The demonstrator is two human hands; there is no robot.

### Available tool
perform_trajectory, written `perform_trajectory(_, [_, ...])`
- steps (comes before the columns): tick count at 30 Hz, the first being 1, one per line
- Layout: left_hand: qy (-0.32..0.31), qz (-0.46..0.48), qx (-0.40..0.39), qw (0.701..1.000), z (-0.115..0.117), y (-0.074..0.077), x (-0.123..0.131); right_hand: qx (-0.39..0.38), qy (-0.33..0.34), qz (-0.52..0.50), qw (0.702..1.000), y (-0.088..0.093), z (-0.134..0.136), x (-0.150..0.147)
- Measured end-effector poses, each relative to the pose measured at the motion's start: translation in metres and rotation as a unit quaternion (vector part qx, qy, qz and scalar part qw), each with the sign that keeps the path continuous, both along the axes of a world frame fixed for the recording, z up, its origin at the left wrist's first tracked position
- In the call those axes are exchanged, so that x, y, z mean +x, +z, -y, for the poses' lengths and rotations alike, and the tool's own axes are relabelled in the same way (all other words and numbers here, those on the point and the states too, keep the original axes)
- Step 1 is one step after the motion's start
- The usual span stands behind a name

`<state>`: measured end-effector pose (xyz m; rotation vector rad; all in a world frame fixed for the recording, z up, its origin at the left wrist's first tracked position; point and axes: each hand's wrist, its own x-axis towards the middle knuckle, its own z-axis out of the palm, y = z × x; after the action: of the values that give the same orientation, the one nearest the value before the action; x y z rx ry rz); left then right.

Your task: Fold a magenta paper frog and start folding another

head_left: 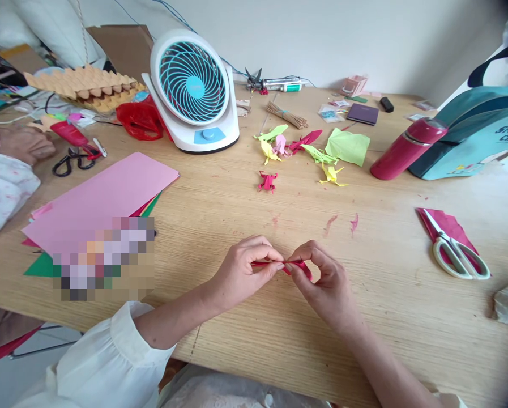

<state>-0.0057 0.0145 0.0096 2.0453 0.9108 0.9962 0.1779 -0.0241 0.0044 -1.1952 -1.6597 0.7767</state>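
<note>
Both hands pinch a small folded piece of red paper (303,268) just above the table, near its front edge. My left hand (249,266) grips its left part between thumb and fingers. Close beside it, my right hand (321,277) pinches the paper near the middle, with a folded part showing inside the curl of its fingers. The thumbs almost meet, and the fingers hide much of the paper. Beyond the hands sits a small red origami frog (267,182). Further back lie yellow, green, pink and red folded figures, with a yellow one (332,174) nearest on the right.
White-handled scissors (460,255) lie on red paper at the right. A red bottle (409,148) stands before a teal bag (470,136). At the left is a stack of coloured paper (109,198), with a white fan (194,90) behind. Another person's hand (20,144) rests far left.
</note>
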Motion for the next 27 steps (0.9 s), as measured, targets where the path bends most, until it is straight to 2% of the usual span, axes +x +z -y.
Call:
perform_trajectory(10, [0.058,-0.059,0.164,0.983,0.0031,0.003,-0.0009,0.001,-0.01,-0.04,0.999,0.0002,0.0014,0.0007])
perform_trajectory(27, [0.063,-0.064,0.198,0.976,0.0026,0.0001,-0.0012,0.019,-0.001,-0.069,0.997,-0.0016,0.0012,0.004])
